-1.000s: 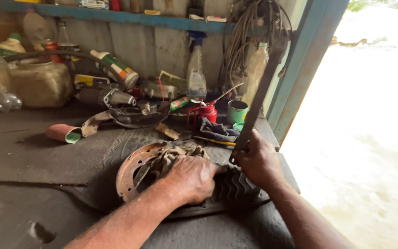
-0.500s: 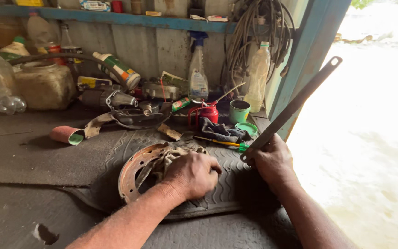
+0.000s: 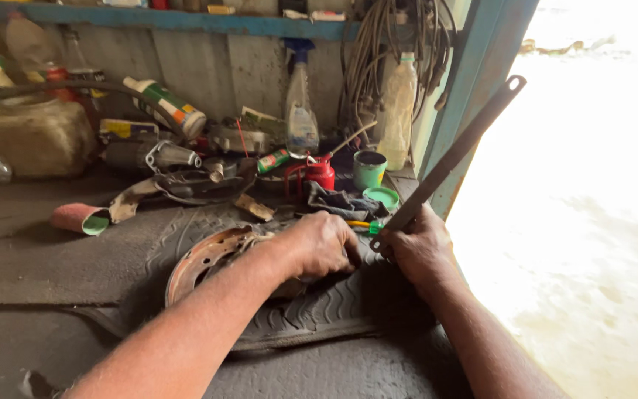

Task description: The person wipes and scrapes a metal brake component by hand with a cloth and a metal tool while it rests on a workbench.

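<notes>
The fingers of the right hand (image 3: 421,247) are clenched around the lower end of a long flat metal bar (image 3: 455,155), which slants up and to the right from the fist and ends in a small ring near the blue door post (image 3: 481,74). The fingers of the left hand (image 3: 319,245) curl down over the top of a rusty brake shoe assembly (image 3: 208,258), pressing on it; whether they pinch any part of it cannot be told, since the fingertips are hidden. The two hands sit just beside each other, and the bar's lower tip meets the assembly between them.

The assembly rests on a piece of black tyre tread (image 3: 319,314) that lies flat on the dark tabletop (image 3: 31,266). A yellow-and-green tool handle (image 3: 367,224) pokes out just behind the hands, touching a crumpled dark rag (image 3: 337,201).

Further back stand a red oil can (image 3: 319,174) with a thin spout, a green cup (image 3: 369,168) and a green lid (image 3: 383,196) beside it. A clear spray bottle (image 3: 301,118) and a pale plastic bottle (image 3: 399,111) stand against the back wall, under hanging cables (image 3: 378,52). To the left lie a roll of sandpaper (image 3: 79,219), a tilted white tube (image 3: 167,107) with coloured bands, and a cloudy plastic container (image 3: 35,137). A blue shelf (image 3: 186,20) runs along the top.
</notes>
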